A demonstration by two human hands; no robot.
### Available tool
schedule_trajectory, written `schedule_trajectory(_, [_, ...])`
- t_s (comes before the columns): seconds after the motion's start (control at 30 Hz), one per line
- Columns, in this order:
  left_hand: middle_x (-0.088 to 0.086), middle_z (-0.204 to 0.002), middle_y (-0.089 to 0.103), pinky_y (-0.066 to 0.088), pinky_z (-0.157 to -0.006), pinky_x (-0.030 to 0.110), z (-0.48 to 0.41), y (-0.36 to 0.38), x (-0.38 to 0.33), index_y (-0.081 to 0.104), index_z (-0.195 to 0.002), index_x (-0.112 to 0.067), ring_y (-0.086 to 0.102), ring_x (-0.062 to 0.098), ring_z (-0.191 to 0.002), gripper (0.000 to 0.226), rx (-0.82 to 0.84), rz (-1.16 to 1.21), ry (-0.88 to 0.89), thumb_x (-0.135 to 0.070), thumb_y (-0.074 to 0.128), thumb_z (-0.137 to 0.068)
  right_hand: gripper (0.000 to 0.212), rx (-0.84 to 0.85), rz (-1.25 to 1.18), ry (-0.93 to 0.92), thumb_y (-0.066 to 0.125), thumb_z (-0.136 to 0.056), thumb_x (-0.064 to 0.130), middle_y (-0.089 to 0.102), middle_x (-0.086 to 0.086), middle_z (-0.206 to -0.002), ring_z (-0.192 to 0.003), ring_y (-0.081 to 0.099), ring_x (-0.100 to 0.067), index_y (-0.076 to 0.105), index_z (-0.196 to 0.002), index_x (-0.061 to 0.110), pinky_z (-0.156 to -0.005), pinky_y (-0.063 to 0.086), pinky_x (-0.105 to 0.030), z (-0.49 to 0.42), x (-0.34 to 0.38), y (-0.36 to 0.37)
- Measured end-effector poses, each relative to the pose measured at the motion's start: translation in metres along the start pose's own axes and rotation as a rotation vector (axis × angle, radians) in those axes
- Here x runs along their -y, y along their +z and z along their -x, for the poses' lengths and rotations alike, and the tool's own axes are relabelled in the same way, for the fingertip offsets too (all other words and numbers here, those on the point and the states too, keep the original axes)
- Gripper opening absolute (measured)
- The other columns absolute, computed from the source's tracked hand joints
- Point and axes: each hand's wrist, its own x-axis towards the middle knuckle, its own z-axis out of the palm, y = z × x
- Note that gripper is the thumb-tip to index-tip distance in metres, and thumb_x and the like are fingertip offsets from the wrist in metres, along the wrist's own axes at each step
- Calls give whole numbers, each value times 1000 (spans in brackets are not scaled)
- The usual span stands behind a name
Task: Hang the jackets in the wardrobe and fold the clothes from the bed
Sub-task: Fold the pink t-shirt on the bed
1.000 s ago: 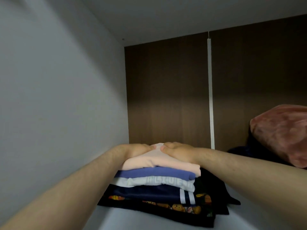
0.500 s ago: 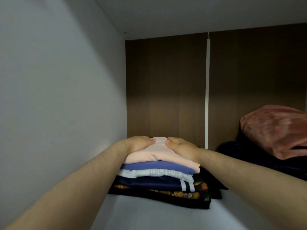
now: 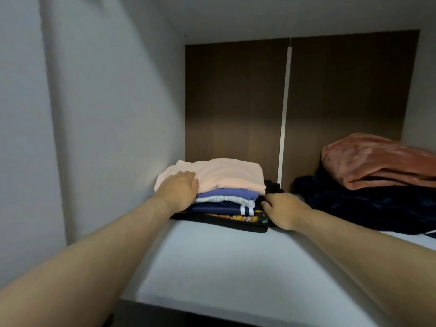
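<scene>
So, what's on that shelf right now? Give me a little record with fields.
Place: white shelf, brown back panel
Stack: folded stack at the left, near the side wall
Top layer: peach garment
Middle layers: blue, grey-white and navy striped pieces
Bottom layer: black garment with orange print
Left hand: rests on the peach garment's near left corner
Right hand: fingers curled at the black garment's right edge
Right side: rust-pink blanket lying on a dark bundle
</scene>
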Motion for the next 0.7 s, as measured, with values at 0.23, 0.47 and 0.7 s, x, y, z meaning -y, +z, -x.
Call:
schedule_trajectory(0.23, [2, -92, 66, 46, -70, 29, 124, -78, -29, 65, -87, -22, 59, 28, -89, 14, 111, -52, -81, -21, 52, -91, 19, -168, 219, -549, 41, -98, 26, 59, 4, -88, -81, 54, -21, 55, -86, 24, -63, 37, -33, 87, 68, -42])
schedule_trajectory(0.47, [-10, -137, 57, 43, -101, 31, 328, -164, -39, 60, -129, -28, 53, 15, -125, 35, -59, -94, -287, -33, 50, -97, 36, -111, -35, -877, 44, -100, 34, 62, 5, -130, -122, 55, -19, 58, -132, 25, -98, 46, -38, 183, 166, -19])
schedule_trajectory(0.7, [-11, -109, 69, 46, -88, 24, 541, -254, -26, 71, -114, -22, 64, 8, -99, 23, -189, -218, -572, -24, 57, -95, 34, -75, -223, -1188, 51, -98, 29, 66, 5, -124, -114, 61, -20, 61, -130, 24, -96, 48, -35, 306, 296, -12])
